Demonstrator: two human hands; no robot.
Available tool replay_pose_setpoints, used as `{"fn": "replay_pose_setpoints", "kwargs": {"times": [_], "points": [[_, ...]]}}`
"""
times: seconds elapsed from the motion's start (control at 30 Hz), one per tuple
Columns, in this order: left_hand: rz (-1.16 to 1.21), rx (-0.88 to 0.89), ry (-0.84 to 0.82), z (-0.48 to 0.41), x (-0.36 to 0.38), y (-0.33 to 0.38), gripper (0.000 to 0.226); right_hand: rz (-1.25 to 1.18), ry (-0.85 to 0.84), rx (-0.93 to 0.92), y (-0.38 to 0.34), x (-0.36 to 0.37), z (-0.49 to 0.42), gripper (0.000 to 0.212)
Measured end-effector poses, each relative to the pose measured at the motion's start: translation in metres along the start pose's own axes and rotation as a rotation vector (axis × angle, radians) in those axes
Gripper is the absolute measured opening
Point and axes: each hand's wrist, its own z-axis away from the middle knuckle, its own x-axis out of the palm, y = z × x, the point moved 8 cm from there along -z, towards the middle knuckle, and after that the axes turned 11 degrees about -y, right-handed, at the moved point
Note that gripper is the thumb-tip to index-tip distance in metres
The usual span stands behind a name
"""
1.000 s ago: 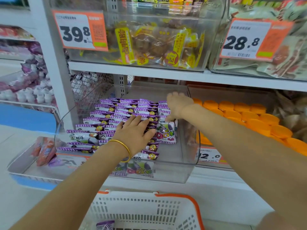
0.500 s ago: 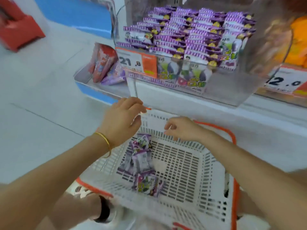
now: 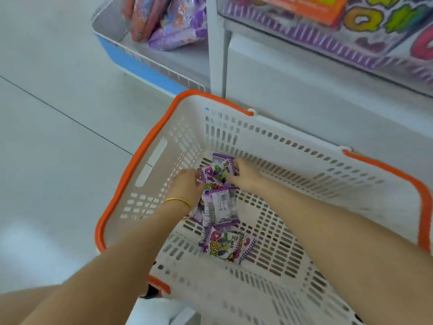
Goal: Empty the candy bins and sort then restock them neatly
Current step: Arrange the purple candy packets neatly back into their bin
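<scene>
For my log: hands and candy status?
Left hand, right hand gripping purple candy packets in white slotted orange-rimmed plastic basket. More lie loose. Nothing blocking.

A shop: an orange-rimmed shopping basket (image 3: 293,160) sits on pale floor (image 3: 58,160) beside display shelving (image 3: 218,55); a clear bin (image 3: 281,37) of candy packets (image 3: 375,24) bears an orange label (image 3: 311,8).

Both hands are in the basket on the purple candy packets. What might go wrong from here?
The left hand and right hand both grip the top packet; its glossy wrapper might slip on lifting.
The middle packet lies barcode up, the near packet print up; restocking may end mixed.
</scene>
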Motion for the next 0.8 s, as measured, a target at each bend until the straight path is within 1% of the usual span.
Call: {"fn": "replay_pose_setpoints", "kwargs": {"times": [0.1, 0.2, 0.27, 0.33, 0.4, 0.47, 0.53, 0.63, 0.73, 0.8], "points": [[0.121, -0.097, -0.048, -0.022, 0.024, -0.019, 0.029, -0.056, 0.053, 0.042, 0.008, 0.008, -0.024, 0.052], [0.171, -0.161, -0.095, -0.032, 0.046, -0.026, 0.025, -0.142, 0.095, 0.069, 0.015, 0.010, -0.030, 0.032], [0.188, -0.171, -0.134, -0.036, 0.057, -0.024, 0.024, -0.158, 0.120, 0.062, 0.022, 0.007, -0.029, 0.026], [0.198, -0.131, -0.176, -0.038, 0.061, -0.019, 0.026, -0.222, 0.159, 0.073, 0.028, 0.000, -0.021, 0.024], [0.217, -0.070, -0.190, -0.036, 0.058, -0.009, 0.036, -0.283, 0.173, 0.086, 0.036, -0.006, -0.013, 0.026], [0.312, -0.031, -0.142, -0.030, 0.046, 0.000, 0.038, -0.301, 0.179, 0.071, 0.039, -0.012, 0.000, 0.028], [0.429, 0.003, -0.083, -0.017, 0.027, 0.011, 0.030, -0.337, 0.192, 0.044, 0.039, -0.018, 0.014, 0.030], [0.522, 0.079, -0.093, 0.006, 0.006, 0.035, 0.019, -0.414, 0.197, -0.038, 0.032, -0.026, 0.045, 0.029], [0.563, 0.129, -0.104, 0.035, -0.007, 0.061, 0.030, -0.569, 0.216, -0.144, 0.018, -0.034, 0.088, 0.037], [0.492, 0.152, -0.092, 0.056, -0.013, 0.076, 0.046, -0.634, 0.213, -0.202, 0.009, -0.037, 0.116, 0.045]]}}
